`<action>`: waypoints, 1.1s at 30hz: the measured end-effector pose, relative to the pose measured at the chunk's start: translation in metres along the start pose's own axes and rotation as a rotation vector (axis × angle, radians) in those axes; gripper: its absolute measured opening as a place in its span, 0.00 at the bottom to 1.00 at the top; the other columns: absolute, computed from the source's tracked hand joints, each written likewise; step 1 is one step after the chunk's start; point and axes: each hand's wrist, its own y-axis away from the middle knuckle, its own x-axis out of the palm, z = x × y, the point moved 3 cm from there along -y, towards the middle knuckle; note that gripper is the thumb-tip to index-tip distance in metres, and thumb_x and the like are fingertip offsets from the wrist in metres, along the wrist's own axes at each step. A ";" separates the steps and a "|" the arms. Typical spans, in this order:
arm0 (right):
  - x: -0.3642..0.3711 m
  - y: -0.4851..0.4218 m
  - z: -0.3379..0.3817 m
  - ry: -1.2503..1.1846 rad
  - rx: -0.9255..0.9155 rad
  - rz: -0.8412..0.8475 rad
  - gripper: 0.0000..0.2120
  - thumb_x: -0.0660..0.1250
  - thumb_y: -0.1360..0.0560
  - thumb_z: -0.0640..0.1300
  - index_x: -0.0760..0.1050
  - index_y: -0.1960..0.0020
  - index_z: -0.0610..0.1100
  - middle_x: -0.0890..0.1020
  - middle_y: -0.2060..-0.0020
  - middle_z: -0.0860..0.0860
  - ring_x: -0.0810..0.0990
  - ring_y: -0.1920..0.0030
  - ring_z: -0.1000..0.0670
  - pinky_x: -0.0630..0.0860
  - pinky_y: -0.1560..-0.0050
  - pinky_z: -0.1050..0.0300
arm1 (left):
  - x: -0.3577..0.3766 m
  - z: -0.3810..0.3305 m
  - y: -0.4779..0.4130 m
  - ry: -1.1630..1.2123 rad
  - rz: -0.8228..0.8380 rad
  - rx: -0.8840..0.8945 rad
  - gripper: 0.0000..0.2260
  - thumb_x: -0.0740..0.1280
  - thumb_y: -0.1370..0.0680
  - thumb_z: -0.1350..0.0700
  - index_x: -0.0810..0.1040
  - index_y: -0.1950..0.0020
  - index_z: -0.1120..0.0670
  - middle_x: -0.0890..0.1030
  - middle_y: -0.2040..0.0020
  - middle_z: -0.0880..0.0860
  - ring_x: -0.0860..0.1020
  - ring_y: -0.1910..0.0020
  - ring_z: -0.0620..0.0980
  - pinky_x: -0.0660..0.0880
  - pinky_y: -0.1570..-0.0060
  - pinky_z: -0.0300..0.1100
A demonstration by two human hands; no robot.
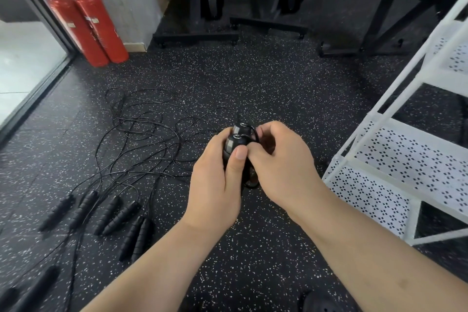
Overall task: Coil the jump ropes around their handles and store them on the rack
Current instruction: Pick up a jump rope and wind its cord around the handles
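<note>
text legible: none | red cylindrical metal fire extinguishers, two side by side: each bears a pale label band, print too small and blurred to read | possibly white lettering lower on the right one: unreadable

One view only here — a head-worn camera, looking forward and steeply down at the speckled floor. The lens is wide: the white rack on the right edge leans and bows. Both forearms come in from the bottom edge, and the left hand and right hand meet just below centre, close to the lens, on the paired handles and their rope. Upper left, two red extinguishers sit well back — machine bases line the top.
</note>
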 end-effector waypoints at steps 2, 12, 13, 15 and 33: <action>-0.001 -0.001 -0.001 0.026 -0.001 0.010 0.02 0.69 0.21 0.51 0.76 0.49 0.55 0.83 0.57 0.58 0.79 0.59 0.59 0.70 0.61 0.64 | -0.001 -0.001 0.000 -0.011 -0.001 0.004 0.26 0.53 0.15 0.33 0.75 0.27 0.47 0.82 0.41 0.39 0.79 0.40 0.35 0.70 0.46 0.24; 0.006 0.010 -0.001 0.098 -0.294 -0.066 0.07 0.64 0.14 0.48 0.72 0.37 0.56 0.82 0.51 0.62 0.82 0.51 0.62 0.78 0.52 0.66 | -0.006 0.000 -0.006 0.001 -0.060 -0.030 0.26 0.54 0.16 0.36 0.75 0.25 0.49 0.80 0.40 0.34 0.77 0.39 0.30 0.68 0.45 0.22; 0.006 0.010 -0.001 0.071 -0.305 -0.076 0.06 0.65 0.14 0.48 0.73 0.38 0.56 0.82 0.52 0.63 0.82 0.50 0.63 0.77 0.52 0.68 | -0.006 -0.001 -0.006 0.029 -0.067 -0.041 0.25 0.54 0.15 0.37 0.76 0.26 0.49 0.81 0.41 0.34 0.77 0.40 0.30 0.68 0.46 0.22; 0.007 0.008 -0.002 0.013 -0.307 -0.085 0.05 0.66 0.14 0.48 0.74 0.39 0.55 0.82 0.53 0.63 0.82 0.50 0.62 0.76 0.53 0.70 | -0.005 -0.001 -0.007 0.088 -0.074 -0.075 0.23 0.55 0.15 0.39 0.78 0.29 0.50 0.82 0.45 0.36 0.79 0.44 0.32 0.70 0.49 0.24; 0.003 0.001 0.009 0.153 -0.213 -0.071 0.08 0.72 0.20 0.51 0.72 0.50 0.55 0.80 0.63 0.58 0.80 0.59 0.60 0.75 0.62 0.64 | -0.007 -0.008 0.001 0.027 -0.061 -0.114 0.25 0.53 0.18 0.34 0.77 0.30 0.44 0.82 0.43 0.36 0.78 0.42 0.31 0.69 0.49 0.23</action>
